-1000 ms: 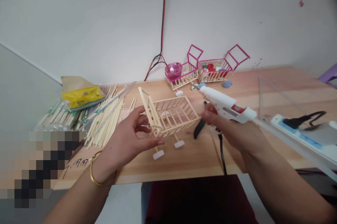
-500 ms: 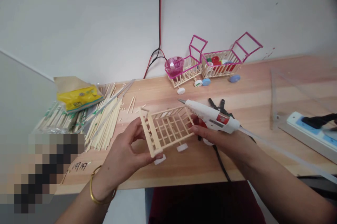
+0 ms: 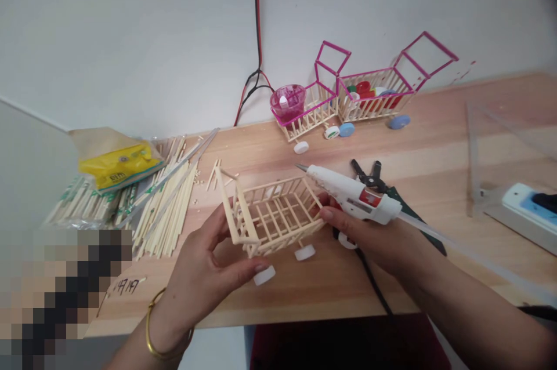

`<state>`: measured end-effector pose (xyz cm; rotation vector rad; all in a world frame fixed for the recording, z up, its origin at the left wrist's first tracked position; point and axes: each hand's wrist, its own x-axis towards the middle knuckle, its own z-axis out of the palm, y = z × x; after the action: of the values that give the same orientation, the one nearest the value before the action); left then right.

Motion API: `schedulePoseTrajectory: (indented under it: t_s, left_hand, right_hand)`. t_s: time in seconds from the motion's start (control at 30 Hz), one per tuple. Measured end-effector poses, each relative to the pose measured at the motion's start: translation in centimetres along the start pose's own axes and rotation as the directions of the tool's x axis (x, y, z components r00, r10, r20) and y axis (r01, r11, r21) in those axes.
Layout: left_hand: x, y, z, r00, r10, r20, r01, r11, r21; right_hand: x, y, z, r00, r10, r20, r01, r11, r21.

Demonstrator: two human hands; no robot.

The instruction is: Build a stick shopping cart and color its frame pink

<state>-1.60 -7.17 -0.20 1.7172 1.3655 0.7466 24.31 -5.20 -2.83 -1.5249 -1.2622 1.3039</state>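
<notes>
- Left wrist (image 3: pixel 172 316): a thin, round, gold-coloured bangle (image 3: pixel 148 326) — I can just make out a tiny knob on its upper side.
- Left hand (image 3: pixel 198 265) and right hand (image 3: pixel 354 231): both bare.
- Forearms (image 3: pixel 474 303): bare too, as far as I see.
- Lap: dark red cloth (image 3: pixel 420 338) — nearly black through the middle.

Pale stick cart (image 3: pixel 278 216), open-topped, white-wheeled, handle (image 3: pixel 246 207) at left; white glue gun (image 3: pixel 354 193) beside it, nozzle (image 3: pixel 301 167) pointing left.
</notes>
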Motion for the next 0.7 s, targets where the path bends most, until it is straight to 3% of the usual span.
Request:
schedulePoseTrajectory:
  t_s: [0.2, 0.7]
  left_hand:
    - [-0.1, 0.2, 0.1, 0.999, 0.039, -0.014, -0.039, 0.999, 0.035]
    - [-0.3, -0.7, 0.4, 0.996, 0.073, -0.049, -0.077, 0.992, -0.097]
  right_hand:
    - [-0.1, -0.7, 0.2, 1.000, 0.023, -0.006, -0.023, 0.999, -0.034]
    - [0.0, 0.4, -0.1, 0.999, -0.016, -0.032, 0.013, 0.997, -0.080]
